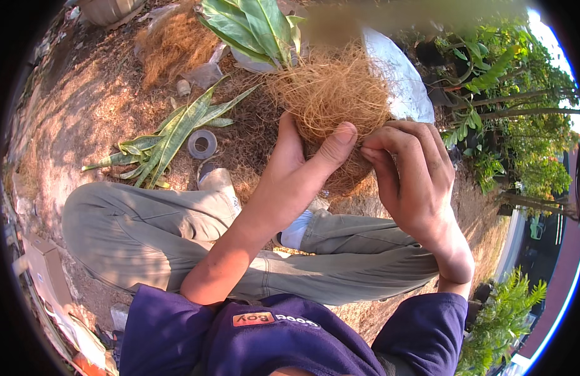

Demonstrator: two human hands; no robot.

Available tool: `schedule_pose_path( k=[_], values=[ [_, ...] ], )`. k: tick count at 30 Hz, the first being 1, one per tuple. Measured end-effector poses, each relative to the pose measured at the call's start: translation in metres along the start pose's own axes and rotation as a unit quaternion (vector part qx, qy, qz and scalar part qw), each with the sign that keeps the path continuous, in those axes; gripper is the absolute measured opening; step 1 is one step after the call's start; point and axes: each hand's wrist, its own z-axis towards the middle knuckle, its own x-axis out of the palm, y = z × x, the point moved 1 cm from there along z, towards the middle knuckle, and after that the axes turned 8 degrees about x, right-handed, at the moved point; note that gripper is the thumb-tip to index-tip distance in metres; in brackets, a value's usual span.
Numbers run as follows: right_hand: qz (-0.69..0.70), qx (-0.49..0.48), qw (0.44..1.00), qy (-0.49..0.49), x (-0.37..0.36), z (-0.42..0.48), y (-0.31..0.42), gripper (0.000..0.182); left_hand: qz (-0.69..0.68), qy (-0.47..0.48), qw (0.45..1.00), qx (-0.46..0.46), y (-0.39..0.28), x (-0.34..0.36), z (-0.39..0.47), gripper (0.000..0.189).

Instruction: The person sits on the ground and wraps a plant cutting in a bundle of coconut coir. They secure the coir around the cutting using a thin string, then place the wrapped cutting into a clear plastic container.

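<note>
A shaggy ball of brown coconut fibre (334, 91) is in front of me, above my lower legs. My left hand (304, 162) grips it from the left and below, the thumb pressed on its near side and the other fingers largely hidden behind it. At its lower right edge, my right hand (412, 169) has thumb and forefinger pinched together against the fibres. Whatever lies between those fingertips is too small to make out. Broad green leaves (257, 28) rise at the ball's far left side; where they join it is tangled in fibre.
Cut sword-shaped leaves (182, 129) lie on the soil left of a grey tape roll (202, 144). Loose coconut fibre (177, 44) is heaped farther off, near a plant pot (106, 10). A pale sack (398, 75) lies behind the ball. A cardboard box (48, 268) stands at left, shrubs (501, 291) at right.
</note>
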Motion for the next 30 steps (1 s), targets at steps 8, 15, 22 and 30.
schedule_pose_path(
  k=[8, 15, 22, 30],
  values=[
    [0.01, -0.049, 0.999, 0.008, -0.009, 0.007, 0.0, 0.026, -0.015, -0.013, 1.0, -0.007, -0.005, 0.003, -0.004, 0.059],
    [0.032, -0.002, 0.999, 0.031, -0.013, 0.006, 0.003, 0.026, 0.002, -0.017, 0.999, -0.032, -0.01, 0.003, -0.007, 0.059],
    [-0.003, -0.034, 0.999, 0.034, -0.006, 0.005, -0.002, 0.024, 0.002, -0.032, 0.999, -0.04, -0.011, 0.004, -0.009, 0.059],
    [-0.053, -0.069, 0.994, 0.06, -0.004, 0.0, -0.003, 0.025, 0.04, -0.005, 0.999, -0.023, -0.012, 0.002, -0.007, 0.057]
  ],
)
